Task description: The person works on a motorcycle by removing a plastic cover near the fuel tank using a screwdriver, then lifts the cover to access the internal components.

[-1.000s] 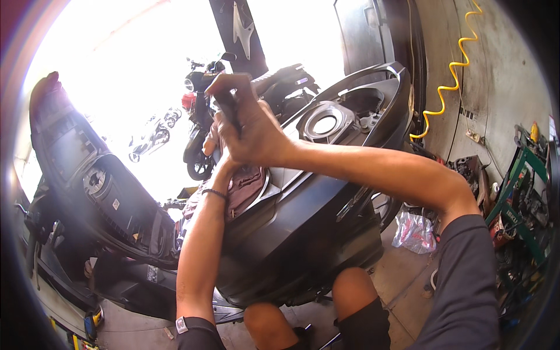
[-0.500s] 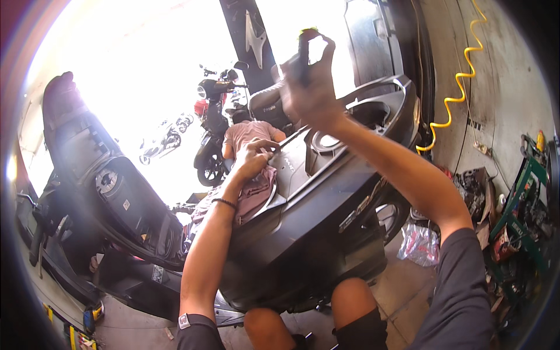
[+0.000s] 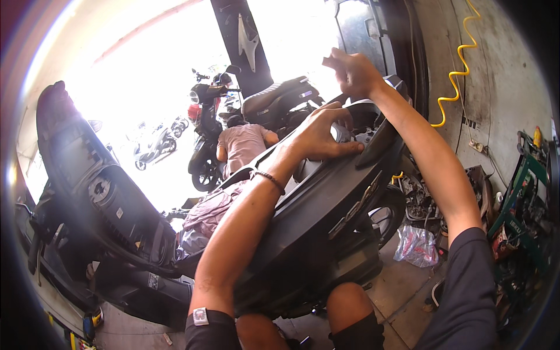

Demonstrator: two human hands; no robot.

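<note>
Head view: left hand (image 3: pixel 322 133), thumb and fingers apart, lies over the scooter's rear body (image 3: pixel 312 201); right hand (image 3: pixel 358 74) is raised, fingers curled, grip contents indeterminable.

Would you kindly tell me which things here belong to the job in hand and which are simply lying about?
Likely part of the job:
black scooter, with its tipped-up seat
left hand, at the scooter's rear
right hand, above it, contents unclear

Seemingly just about:
clear plastic bag, on the floor
yellow coiled hose, by the wall
green rack, far right
</note>
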